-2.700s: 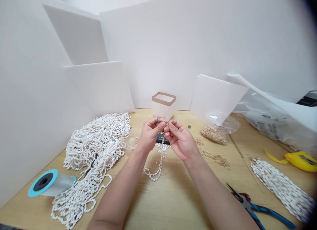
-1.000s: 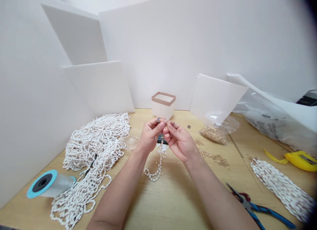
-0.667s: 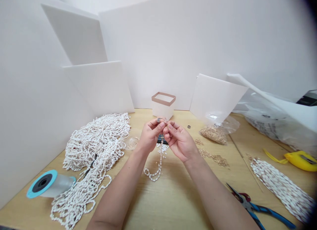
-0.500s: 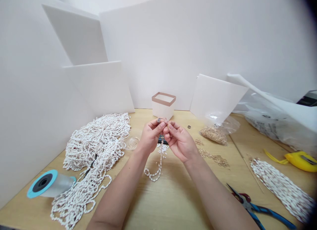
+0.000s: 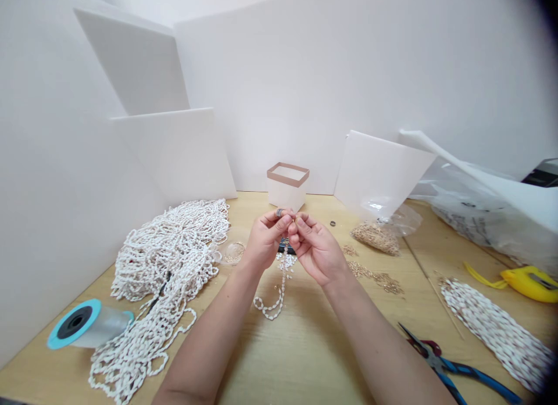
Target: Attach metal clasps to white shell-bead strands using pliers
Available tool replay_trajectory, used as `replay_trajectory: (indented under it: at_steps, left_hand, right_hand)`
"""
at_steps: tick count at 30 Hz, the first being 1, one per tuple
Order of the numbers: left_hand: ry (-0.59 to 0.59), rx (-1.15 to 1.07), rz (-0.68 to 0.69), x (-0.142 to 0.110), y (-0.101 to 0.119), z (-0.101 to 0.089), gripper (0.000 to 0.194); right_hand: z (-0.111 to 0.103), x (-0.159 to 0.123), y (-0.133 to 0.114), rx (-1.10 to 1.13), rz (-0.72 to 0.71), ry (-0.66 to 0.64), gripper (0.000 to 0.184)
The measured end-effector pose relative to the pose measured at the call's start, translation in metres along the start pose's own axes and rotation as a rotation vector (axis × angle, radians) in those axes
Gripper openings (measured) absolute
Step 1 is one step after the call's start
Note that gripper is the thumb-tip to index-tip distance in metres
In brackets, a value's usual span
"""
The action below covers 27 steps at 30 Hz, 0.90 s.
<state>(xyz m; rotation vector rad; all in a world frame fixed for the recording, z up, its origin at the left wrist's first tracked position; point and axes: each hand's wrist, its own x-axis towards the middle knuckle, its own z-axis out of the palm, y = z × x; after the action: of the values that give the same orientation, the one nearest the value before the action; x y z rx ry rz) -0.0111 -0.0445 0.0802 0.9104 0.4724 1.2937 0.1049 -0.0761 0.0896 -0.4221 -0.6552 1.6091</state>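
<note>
My left hand (image 5: 265, 240) and my right hand (image 5: 316, 249) are raised together above the middle of the table, fingertips meeting. Between them they pinch the top of a white shell bead strand (image 5: 278, 294), with a tiny gold-coloured piece showing at the fingertips. The strand hangs down past the hands and curls onto the wood. What the fingers hide cannot be made out. A banded ring (image 5: 279, 212) sits on a finger of my left hand.
A large heap of white shell strands (image 5: 168, 260) lies left, a clear spool (image 5: 89, 323) before it. Right are gold beads (image 5: 375, 237) by a plastic bag, blue-handled pliers (image 5: 449, 364), another shell bundle (image 5: 497, 335), and a yellow tape measure (image 5: 529, 284). White boards stand behind.
Both hands have drawn slightly closer and lower, with the fingers shifting a little on the strand. The hanging strand and the objects on the table stay in place.
</note>
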Motion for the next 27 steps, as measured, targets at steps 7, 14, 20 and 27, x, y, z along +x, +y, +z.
replay_trajectory:
  at_steps: [7,14,20,27]
  left_hand:
    - [0.009,0.113,0.091,0.001,0.003,-0.003,0.025]
    - [-0.008,0.234,0.207,0.001,0.009,-0.009,0.022]
    - [-0.077,0.384,0.245,-0.004,0.021,-0.002,0.024]
    - [-0.091,0.415,0.248,-0.011,0.036,0.001,0.028]
  right_hand:
    - [-0.002,0.0,-0.001,-0.016,0.001,0.005,0.027]
    - [-0.003,0.0,0.0,-0.052,0.019,0.011,0.031]
    - [-0.004,-0.002,0.002,-0.13,0.052,-0.017,0.032]
    - [-0.003,-0.006,-0.002,-0.348,0.05,-0.077,0.03]
